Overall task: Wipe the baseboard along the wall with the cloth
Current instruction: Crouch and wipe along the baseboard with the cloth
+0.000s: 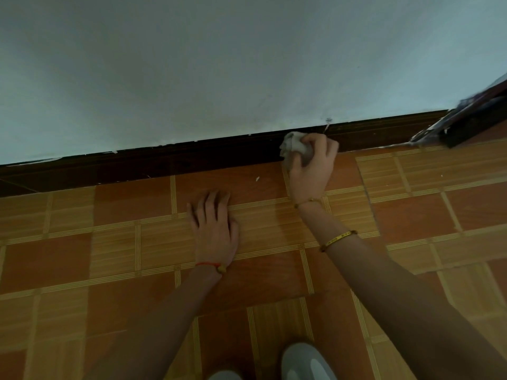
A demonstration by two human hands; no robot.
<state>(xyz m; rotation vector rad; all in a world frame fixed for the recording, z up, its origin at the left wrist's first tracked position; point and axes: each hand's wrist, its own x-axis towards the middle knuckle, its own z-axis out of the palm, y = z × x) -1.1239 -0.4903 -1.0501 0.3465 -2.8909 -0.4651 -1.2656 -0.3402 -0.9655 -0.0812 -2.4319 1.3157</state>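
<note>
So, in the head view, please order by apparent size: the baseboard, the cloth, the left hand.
1. Baseboard, largest; it spans most of the frame.
2. Left hand.
3. Cloth, smallest, though the right hand hides part of it.

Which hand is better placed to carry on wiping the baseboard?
Right. The right hand already grips the cloth against the baseboard. The left hand lies flat on the floor, apart from the baseboard, apparently bracing.
</note>
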